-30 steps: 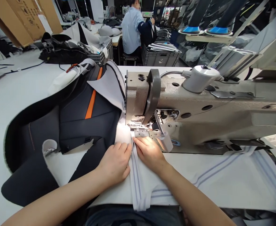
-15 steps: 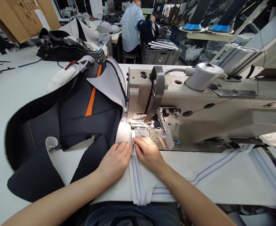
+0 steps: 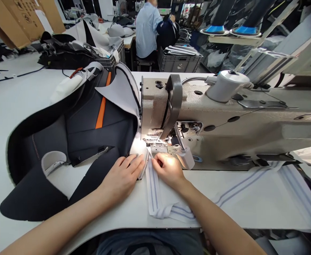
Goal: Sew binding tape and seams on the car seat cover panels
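My left hand (image 3: pixel 125 173) lies over the pale-edged side of a dark fabric seat cover (image 3: pixel 86 141), its fingers together on the edge and its thumb hidden. In a pinch, my right hand (image 3: pixel 170 170) has the white webbing strip with blue stripes (image 3: pixel 152 191), just in front of the needle area. Both the cover's edge and the strip run toward the lit presser foot (image 3: pixel 151 141) of the sewing machine (image 3: pixel 197 106). An orange stripe (image 3: pixel 102 106) crosses the cover, and a grey flap (image 3: pixel 122 90) stands up beside the machine head.
More striped webbing (image 3: pixel 245 187) trails across the white table (image 3: pixel 113 223) to the right. A small lamp (image 3: pixel 185 158) hangs near my right hand. Behind are a pile of dark fabric pieces (image 3: pixel 65 53), a grey crate (image 3: pixel 180 63) and a seated person (image 3: pixel 147 30).
My left hand has shifted slightly left and down, and the cover's edge now angles away from the strip. My right fingers have curled more. The cover's near flap has moved left.
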Available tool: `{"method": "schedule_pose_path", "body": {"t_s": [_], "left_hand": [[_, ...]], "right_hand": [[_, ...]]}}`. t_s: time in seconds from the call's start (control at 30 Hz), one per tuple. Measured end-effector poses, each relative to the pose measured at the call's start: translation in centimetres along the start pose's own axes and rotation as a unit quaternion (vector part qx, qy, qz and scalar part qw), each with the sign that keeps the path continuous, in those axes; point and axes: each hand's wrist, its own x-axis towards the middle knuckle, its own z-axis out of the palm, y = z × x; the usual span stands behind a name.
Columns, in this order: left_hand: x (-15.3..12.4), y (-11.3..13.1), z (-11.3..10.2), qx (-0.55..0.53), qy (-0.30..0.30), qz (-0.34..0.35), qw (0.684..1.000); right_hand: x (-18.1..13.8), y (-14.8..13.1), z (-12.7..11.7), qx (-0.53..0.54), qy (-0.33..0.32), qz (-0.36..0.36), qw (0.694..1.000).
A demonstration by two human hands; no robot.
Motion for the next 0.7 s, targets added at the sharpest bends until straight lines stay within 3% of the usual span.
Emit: {"method": "schedule_pose_path", "body": {"t_s": [0.13, 0.33, 0.5, 0.7], "left_hand": [[0.6, 0.5, 0.6, 0.008, 0.055, 0.026, 0.998], [1.6, 1.4, 0.7, 0.020, 0.025, 0.013, 0.999], [1.9, 1.1, 1.6, 0.046, 0.052, -0.004, 0.998], [3.4, 0.1, 2.6, -0.006, 0.054, -0.061, 0.997]], "right_hand": [[-0.5, 0.0, 0.2, 0.013, 0.025, -0.011, 1.000], [-0.9, -0.2, 0.7, 0.019, 0.050, -0.065, 0.996], [-0.8, -0.5, 0.8, 0.007, 0.062, -0.090, 0.994], [-0.6, -0.4, 1.1, -0.057, 0.029, -0.101, 0.993]]}}
